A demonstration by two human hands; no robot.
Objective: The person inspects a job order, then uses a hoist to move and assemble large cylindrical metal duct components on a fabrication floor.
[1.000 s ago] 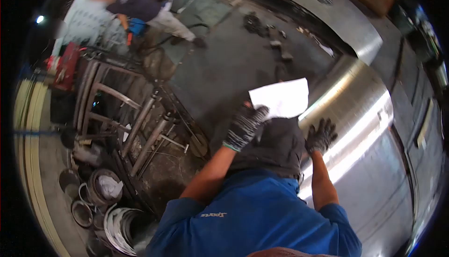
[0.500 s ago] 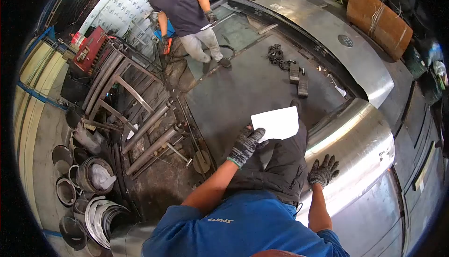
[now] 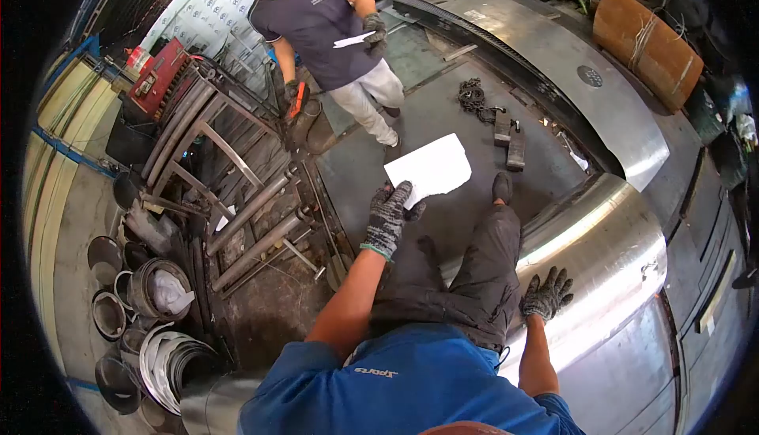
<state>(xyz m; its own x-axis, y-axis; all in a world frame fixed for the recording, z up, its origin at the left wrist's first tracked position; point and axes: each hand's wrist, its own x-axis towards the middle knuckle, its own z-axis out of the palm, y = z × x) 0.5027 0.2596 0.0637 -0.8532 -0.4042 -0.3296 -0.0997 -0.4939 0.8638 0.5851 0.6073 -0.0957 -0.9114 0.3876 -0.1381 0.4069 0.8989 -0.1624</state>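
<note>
A torn-edged white sheet of paper [image 3: 431, 170] is pinched at its lower left corner by my left hand [image 3: 387, 217], which wears a grey-black knit glove. The sheet is held out over my legs. My right hand [image 3: 547, 294], in a matching glove, rests flat with spread fingers on a curved, shiny sheet of metal [image 3: 605, 249]. In front of me stands a person [image 3: 324, 28] in a dark polo shirt and grey trousers. One gloved hand of that person holds a small white piece, and the other an orange-red tool [image 3: 297, 100] whose kind I cannot make out.
A steel frame with pipes [image 3: 229, 154] stands at the left, near stacked metal rings [image 3: 162, 289]. A chain [image 3: 473, 96] and metal blocks [image 3: 508, 141] lie on the floor plate. Beyond them is a long curved panel [image 3: 545, 47]; a rusty sheet [image 3: 644, 51] leans at the far right.
My left hand has moved the paper forward and to the left. The other person has stepped closer and raised a hand with the white piece. My right hand has stayed in place.
</note>
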